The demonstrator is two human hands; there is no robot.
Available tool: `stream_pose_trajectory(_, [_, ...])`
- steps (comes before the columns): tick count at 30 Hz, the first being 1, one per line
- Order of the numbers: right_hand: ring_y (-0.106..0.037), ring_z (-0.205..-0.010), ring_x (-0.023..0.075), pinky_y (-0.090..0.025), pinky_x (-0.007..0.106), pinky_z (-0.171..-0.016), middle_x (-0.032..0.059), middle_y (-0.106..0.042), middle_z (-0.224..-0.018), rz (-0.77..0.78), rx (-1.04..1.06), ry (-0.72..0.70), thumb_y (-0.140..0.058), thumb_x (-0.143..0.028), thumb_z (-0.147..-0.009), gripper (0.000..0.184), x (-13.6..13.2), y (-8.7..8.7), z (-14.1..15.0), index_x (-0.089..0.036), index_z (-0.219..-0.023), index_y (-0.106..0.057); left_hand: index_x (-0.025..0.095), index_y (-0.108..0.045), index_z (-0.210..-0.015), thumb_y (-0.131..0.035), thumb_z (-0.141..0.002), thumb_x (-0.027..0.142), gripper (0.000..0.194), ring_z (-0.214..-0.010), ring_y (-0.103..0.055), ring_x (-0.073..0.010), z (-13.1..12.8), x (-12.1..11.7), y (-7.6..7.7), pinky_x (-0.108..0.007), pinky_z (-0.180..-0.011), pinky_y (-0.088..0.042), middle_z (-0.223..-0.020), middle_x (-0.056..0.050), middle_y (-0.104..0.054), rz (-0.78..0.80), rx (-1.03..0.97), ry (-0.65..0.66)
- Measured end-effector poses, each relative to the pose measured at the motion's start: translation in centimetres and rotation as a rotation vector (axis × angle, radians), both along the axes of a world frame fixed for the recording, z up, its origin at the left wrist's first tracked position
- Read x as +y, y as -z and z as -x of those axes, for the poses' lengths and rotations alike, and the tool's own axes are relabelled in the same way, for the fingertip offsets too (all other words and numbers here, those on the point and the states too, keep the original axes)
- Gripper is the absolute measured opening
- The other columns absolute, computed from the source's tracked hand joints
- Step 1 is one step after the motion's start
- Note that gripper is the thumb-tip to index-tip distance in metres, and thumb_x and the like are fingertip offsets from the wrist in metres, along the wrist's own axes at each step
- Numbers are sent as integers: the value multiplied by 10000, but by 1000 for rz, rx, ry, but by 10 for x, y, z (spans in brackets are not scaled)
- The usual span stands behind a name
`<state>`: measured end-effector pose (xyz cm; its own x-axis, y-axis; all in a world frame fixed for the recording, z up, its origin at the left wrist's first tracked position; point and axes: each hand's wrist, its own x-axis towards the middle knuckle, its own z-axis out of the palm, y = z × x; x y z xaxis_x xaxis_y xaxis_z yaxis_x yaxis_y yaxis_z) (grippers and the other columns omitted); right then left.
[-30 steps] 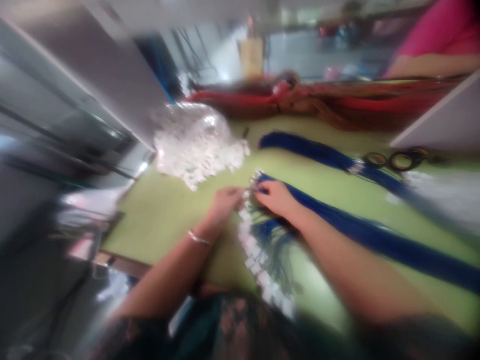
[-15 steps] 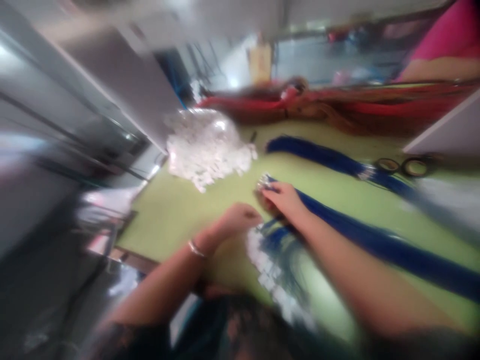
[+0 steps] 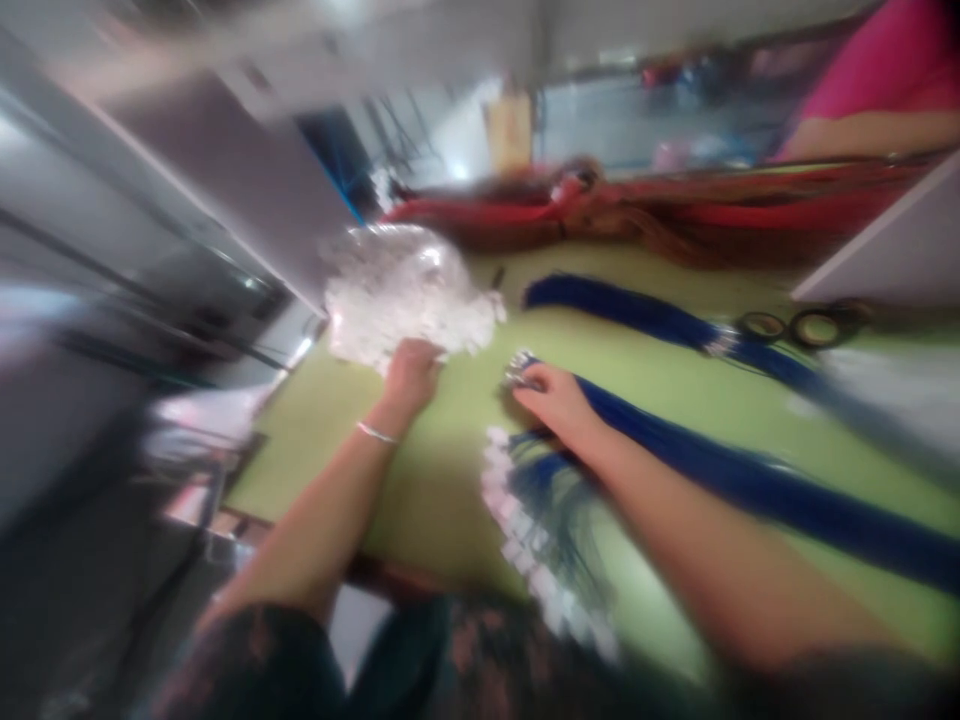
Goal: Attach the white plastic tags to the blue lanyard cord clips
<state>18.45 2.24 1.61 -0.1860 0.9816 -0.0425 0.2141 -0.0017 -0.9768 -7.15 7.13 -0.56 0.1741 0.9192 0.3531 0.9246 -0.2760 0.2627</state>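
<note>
My left hand (image 3: 414,375), with a bangle on its wrist, is at the near edge of a pile of small white plastic connectors (image 3: 409,318). Its fingers are smeared, so whether they hold a connector is unclear. My right hand (image 3: 555,400) is closed around the end of a bundle of blue wires (image 3: 697,470). Shiny tips (image 3: 519,368) of the wires stick out past its thumb. Below that hand, a row of white connectors (image 3: 517,530) on blue wires fans out toward my lap.
A clear plastic bag (image 3: 420,250) lies over the back of the pile. Behind, on the green table (image 3: 300,450), are a second blue wire bundle (image 3: 622,305) and rolls of black tape (image 3: 817,327). Red and brown wires (image 3: 675,200) run along the back. A person in a pink sleeve (image 3: 885,75) is at the far right.
My left hand has moved from the wires beside my right hand, away and to the left, up to the connector pile. My right hand stays on the blue wires.
</note>
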Motion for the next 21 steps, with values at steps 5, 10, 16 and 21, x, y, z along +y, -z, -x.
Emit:
stream_pose_trajectory(5, [-498,-587,120,-389,234,-579,-8,-594,-618,-57,-97,-14,-574,-229,-653,91,4,4,1,-158,-666,-629,155,-691,-991,-535,-814,227,247,-1044,-522,-307,-10,-9,2,-476,-969,-380,-977,-141,-660,-7,-38,-9])
stream_pose_trajectory(10, [-507,-615,124,-387,235,-616,-17,-596,-629,-66,-103,0,-586,-200,-628,53,1,-1,1,-164,-653,-615,131,-693,-1040,-538,-833,294,305,-951,-575,-249,-34,-27,-6,-397,-878,-445,-997,-125,-657,14,-367,-157])
stream_pose_trajectory(16, [-502,-623,118,-381,227,-624,-32,-584,-614,-98,-5,33,-568,-164,-620,9,-1,-4,1,-170,-618,-574,135,-695,-937,-634,-768,386,308,-549,-479,-98,-82,-59,-15,-232,-547,-390,-645,-9,-558,492,-1145,-103])
stream_pose_trajectory(21, [-481,-599,113,-369,222,-595,-37,-564,-600,-162,-43,29,-564,-184,-639,33,-2,1,1,-180,-615,-542,162,-596,-690,-647,-770,401,257,-497,-432,-81,-95,-67,-10,-198,-448,-310,-583,-3,-509,587,-1293,-75])
